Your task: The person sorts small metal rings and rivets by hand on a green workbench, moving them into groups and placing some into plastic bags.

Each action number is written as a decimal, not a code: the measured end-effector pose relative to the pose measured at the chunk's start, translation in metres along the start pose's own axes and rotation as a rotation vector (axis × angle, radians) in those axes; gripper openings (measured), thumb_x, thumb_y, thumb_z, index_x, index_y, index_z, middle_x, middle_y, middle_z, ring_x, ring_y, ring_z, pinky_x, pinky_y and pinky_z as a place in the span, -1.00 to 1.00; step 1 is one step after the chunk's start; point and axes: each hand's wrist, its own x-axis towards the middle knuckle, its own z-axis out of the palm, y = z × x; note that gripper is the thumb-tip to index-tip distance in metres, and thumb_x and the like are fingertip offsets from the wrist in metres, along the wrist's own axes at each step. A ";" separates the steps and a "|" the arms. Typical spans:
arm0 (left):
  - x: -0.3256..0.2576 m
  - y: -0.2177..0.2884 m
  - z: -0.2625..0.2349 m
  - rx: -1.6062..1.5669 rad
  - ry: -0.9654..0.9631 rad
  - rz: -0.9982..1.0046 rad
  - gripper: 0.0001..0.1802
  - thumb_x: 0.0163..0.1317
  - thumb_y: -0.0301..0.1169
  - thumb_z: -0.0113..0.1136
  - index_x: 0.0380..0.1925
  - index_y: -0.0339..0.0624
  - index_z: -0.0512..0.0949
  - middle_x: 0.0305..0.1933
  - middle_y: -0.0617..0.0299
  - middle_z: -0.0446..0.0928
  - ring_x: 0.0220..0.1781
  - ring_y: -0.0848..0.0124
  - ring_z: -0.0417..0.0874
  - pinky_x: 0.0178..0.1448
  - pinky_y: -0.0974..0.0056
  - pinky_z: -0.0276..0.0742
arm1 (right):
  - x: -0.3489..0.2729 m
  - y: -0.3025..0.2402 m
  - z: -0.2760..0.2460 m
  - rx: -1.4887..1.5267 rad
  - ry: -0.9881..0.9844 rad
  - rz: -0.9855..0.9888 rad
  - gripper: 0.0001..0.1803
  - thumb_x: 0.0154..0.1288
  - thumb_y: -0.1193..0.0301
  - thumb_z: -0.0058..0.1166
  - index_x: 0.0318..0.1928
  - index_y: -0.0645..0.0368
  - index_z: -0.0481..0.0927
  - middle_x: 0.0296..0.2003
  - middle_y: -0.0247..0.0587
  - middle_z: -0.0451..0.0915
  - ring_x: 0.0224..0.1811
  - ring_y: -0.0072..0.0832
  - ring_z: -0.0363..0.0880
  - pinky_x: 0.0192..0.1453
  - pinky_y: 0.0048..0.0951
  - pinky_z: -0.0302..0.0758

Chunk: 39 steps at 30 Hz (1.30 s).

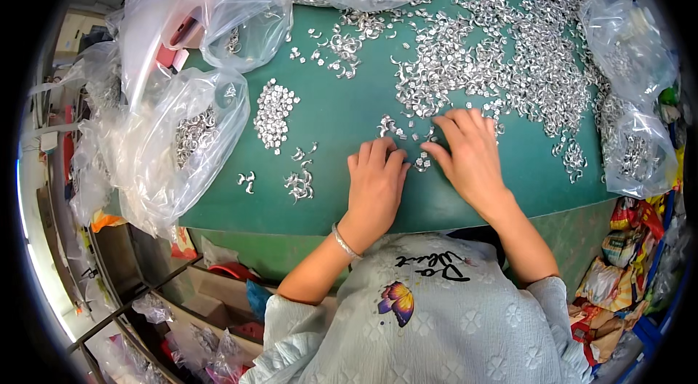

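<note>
Small silver metal pieces, some curved like hooks and some block-like, lie across the green tabletop. My left hand (376, 179) rests low over the table with its fingers curled down close together; whatever is under its fingertips is hidden. Just beyond those fingertips sits a small cluster of metal pieces (390, 125). My right hand (472, 158) has its thumb apart from the fingers, which reach to the near edge of the large spread of metal pieces (502, 57). Between the two hands are a few loose block-like pieces (422, 162).
Left of my hands is a heap of block-like pieces (274, 116), with curved pieces (299, 185) nearer me. Clear plastic bags (182, 144) holding metal pieces line the left side; others stand along the back and right (631, 122). Colourful packages (618, 268) lie beyond the table's right edge.
</note>
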 end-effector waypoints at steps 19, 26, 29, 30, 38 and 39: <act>-0.024 -0.004 -0.010 -0.106 0.008 -0.046 -0.71 0.11 -0.61 0.23 -0.11 -0.27 0.55 -0.09 0.12 0.45 -0.12 0.18 0.48 -0.06 0.17 0.35 | -0.020 -0.001 -0.012 0.122 -0.112 -0.118 -0.67 0.06 0.51 0.26 -0.10 0.17 0.61 -0.04 -0.23 0.48 0.06 -0.22 0.40 0.09 -0.24 0.28; -0.036 -0.006 -0.003 -0.173 0.103 -0.046 -0.73 0.12 -0.59 0.25 -0.14 -0.27 0.55 -0.11 0.13 0.45 -0.13 0.19 0.49 -0.10 0.17 0.33 | -0.035 0.000 -0.015 0.080 -0.007 -0.124 -0.69 0.04 0.49 0.28 -0.14 0.15 0.59 -0.12 -0.25 0.50 -0.04 -0.25 0.44 0.01 -0.25 0.31; -0.031 0.001 -0.004 -0.193 0.068 -0.069 -0.66 0.06 -0.59 0.31 -0.11 -0.25 0.55 -0.10 0.09 0.45 -0.09 0.14 0.48 -0.01 0.17 0.38 | -0.036 -0.010 -0.004 0.048 -0.016 -0.125 -0.74 0.04 0.52 0.25 -0.20 0.13 0.59 -0.18 -0.28 0.50 -0.10 -0.29 0.44 -0.06 -0.26 0.31; -0.032 0.003 -0.006 -0.197 0.060 -0.079 -0.64 0.05 -0.57 0.34 -0.10 -0.24 0.54 -0.09 0.09 0.44 -0.08 0.14 0.47 0.00 0.16 0.37 | -0.039 -0.004 -0.001 0.018 -0.010 -0.125 -0.75 0.03 0.52 0.26 -0.21 0.13 0.59 -0.19 -0.28 0.49 -0.12 -0.28 0.44 -0.07 -0.27 0.31; -0.043 0.019 0.012 -0.138 0.069 -0.141 -0.63 0.03 -0.42 0.40 -0.15 -0.17 0.50 -0.05 0.09 0.40 -0.01 0.12 0.40 -0.02 0.11 0.23 | -0.032 -0.017 -0.005 0.046 -0.002 -0.176 -0.79 0.10 0.52 0.15 -0.19 0.14 0.59 -0.13 -0.27 0.50 -0.05 -0.25 0.43 0.01 -0.26 0.32; -0.042 0.019 0.012 -0.122 0.078 -0.156 -0.64 0.03 -0.43 0.40 -0.16 -0.17 0.50 -0.06 0.10 0.40 -0.02 0.13 0.40 -0.03 0.11 0.23 | -0.028 -0.021 -0.003 0.031 -0.038 -0.231 -0.78 0.10 0.52 0.16 -0.18 0.14 0.60 -0.12 -0.27 0.51 -0.03 -0.25 0.43 0.03 -0.26 0.32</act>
